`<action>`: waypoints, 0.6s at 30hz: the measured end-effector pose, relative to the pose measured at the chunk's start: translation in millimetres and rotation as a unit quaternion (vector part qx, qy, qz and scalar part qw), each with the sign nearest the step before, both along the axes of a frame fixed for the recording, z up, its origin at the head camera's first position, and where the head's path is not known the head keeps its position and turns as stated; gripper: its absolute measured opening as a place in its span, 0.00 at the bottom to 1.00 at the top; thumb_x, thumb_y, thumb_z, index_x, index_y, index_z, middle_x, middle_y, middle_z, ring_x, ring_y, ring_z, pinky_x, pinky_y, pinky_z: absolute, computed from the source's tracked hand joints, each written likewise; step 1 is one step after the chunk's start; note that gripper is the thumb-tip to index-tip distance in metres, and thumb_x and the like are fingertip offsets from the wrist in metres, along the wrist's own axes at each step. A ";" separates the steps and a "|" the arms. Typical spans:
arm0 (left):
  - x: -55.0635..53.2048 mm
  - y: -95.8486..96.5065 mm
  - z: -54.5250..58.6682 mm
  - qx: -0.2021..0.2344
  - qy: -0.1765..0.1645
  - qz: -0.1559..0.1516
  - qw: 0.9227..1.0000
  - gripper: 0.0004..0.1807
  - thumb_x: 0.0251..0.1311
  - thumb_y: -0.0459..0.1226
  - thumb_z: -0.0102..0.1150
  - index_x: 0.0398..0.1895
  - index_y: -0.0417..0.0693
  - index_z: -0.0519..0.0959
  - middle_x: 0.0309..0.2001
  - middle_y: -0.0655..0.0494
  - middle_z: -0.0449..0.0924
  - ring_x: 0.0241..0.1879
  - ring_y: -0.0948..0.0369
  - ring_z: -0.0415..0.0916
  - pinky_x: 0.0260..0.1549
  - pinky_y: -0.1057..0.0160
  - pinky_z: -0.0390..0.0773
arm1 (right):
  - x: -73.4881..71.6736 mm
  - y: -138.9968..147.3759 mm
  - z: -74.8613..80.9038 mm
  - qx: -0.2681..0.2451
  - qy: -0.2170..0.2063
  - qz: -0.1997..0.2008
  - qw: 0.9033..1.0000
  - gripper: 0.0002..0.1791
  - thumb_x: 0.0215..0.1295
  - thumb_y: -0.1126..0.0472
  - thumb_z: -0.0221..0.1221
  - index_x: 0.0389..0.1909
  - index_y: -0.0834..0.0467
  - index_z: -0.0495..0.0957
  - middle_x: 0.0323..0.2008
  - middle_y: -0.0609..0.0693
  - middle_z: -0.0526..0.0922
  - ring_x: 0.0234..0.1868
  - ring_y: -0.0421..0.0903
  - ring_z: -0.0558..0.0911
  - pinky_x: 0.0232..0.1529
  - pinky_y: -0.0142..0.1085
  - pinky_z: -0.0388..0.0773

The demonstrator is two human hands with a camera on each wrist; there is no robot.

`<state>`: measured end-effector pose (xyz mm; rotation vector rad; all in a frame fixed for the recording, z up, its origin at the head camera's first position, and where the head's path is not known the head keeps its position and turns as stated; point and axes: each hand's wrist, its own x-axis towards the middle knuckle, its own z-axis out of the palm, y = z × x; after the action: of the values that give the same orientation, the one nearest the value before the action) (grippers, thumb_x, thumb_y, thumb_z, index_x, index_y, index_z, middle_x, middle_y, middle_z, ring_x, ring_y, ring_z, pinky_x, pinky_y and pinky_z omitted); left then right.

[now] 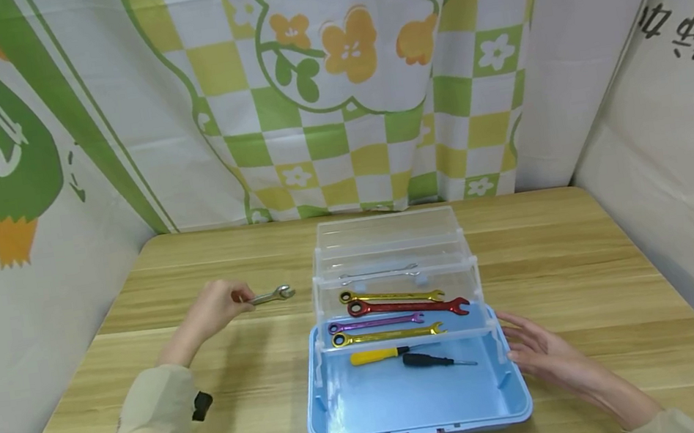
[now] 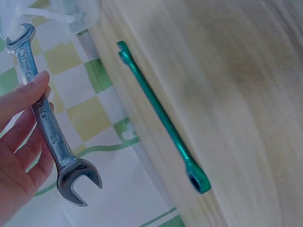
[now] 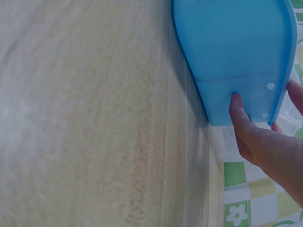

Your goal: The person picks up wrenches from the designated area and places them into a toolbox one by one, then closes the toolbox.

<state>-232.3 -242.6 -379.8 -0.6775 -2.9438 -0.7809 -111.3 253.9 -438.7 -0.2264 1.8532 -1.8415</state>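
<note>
My left hand [image 1: 219,308] pinched the silver wrench [image 1: 273,296] above the wooden table [image 1: 594,270], left of the blue toolbox [image 1: 413,403], while my right hand [image 1: 549,357], fingers nearly straight, touched the toolbox's right side.

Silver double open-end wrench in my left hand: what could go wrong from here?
Your left hand pinches the silver double open-end wrench partway along its shaft, so it might twist or slip.
The green combination wrench lies on the table and could be knocked or overlooked.
Your right hand touches the blue toolbox; a nudge might slide the red combination wrench in the clear trays.
</note>
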 end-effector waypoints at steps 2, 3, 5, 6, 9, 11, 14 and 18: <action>0.3 2.3 4.0 -0.002 0.005 0.001 1.000 0.03 0.43 0.28 0.63 0.22 0.42 0.80 0.20 0.58 0.77 0.22 0.64 0.69 0.20 0.67 0.68 | 0.2 -0.3 0.4 0.003 -0.001 -0.002 1.000 0.37 0.66 0.63 0.46 0.67 0.59 0.34 0.65 0.70 0.39 0.61 0.55 0.60 0.56 0.42 0.64; 0.7 3.8 6.2 -0.002 0.008 0.002 1.000 0.03 0.43 0.28 0.63 0.22 0.42 0.80 0.20 0.58 0.77 0.22 0.64 0.69 0.20 0.67 0.68 | 0.2 -0.4 0.6 0.003 -0.002 -0.003 1.000 0.37 0.66 0.63 0.46 0.67 0.59 0.34 0.65 0.70 0.39 0.61 0.56 0.60 0.56 0.42 0.64; 1.3 6.8 10.1 -0.005 0.013 0.000 1.000 0.02 0.44 0.28 0.63 0.23 0.41 0.80 0.20 0.58 0.77 0.22 0.64 0.69 0.19 0.66 0.68 | 0.2 -0.3 0.3 0.003 -0.001 -0.002 1.000 0.37 0.66 0.63 0.46 0.67 0.59 0.34 0.65 0.70 0.39 0.61 0.56 0.60 0.56 0.42 0.64; 1.6 8.4 11.9 -0.007 0.016 -0.001 1.000 0.02 0.44 0.29 0.63 0.24 0.40 0.80 0.21 0.58 0.77 0.22 0.64 0.70 0.19 0.66 0.68 | 0.1 -0.3 0.1 0.003 0.001 -0.002 1.000 0.37 0.66 0.63 0.46 0.67 0.59 0.34 0.65 0.70 0.39 0.61 0.55 0.60 0.56 0.42 0.64; 3.1 13.5 17.9 -0.006 0.022 -0.002 1.000 0.02 0.45 0.30 0.63 0.25 0.41 0.81 0.22 0.57 0.77 0.23 0.63 0.70 0.20 0.66 0.68 | -0.4 0.2 -0.5 -0.005 0.003 0.001 1.000 0.37 0.65 0.64 0.46 0.67 0.59 0.34 0.65 0.70 0.38 0.61 0.54 0.61 0.56 0.41 0.64; 4.0 16.6 21.9 -0.002 0.028 -0.002 1.000 0.02 0.46 0.30 0.63 0.25 0.41 0.81 0.22 0.56 0.78 0.23 0.63 0.71 0.20 0.66 0.69 | -0.6 0.4 -0.8 -0.009 0.004 0.002 1.000 0.37 0.65 0.64 0.46 0.67 0.59 0.34 0.64 0.70 0.38 0.61 0.52 0.62 0.56 0.40 0.65; 5.0 21.8 28.9 0.010 0.041 -0.007 0.999 0.02 0.47 0.29 0.62 0.26 0.41 0.81 0.24 0.54 0.79 0.24 0.62 0.72 0.20 0.65 0.70 | -0.8 0.3 -0.9 -0.016 0.003 0.002 1.000 0.37 0.65 0.65 0.46 0.67 0.60 0.34 0.64 0.70 0.37 0.60 0.51 0.63 0.56 0.39 0.65; 4.7 28.2 36.3 0.018 0.059 -0.014 0.998 0.03 0.47 0.29 0.62 0.28 0.40 0.81 0.25 0.53 0.80 0.25 0.61 0.73 0.22 0.65 0.71 | -0.8 -0.3 -0.6 -0.015 -0.001 -0.001 1.000 0.37 0.65 0.64 0.47 0.67 0.59 0.34 0.65 0.70 0.38 0.60 0.52 0.62 0.56 0.40 0.65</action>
<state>-227.6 -214.4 -343.5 -0.7363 -2.8140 -0.7675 -112.1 253.6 -439.2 -0.2338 1.8260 -1.8714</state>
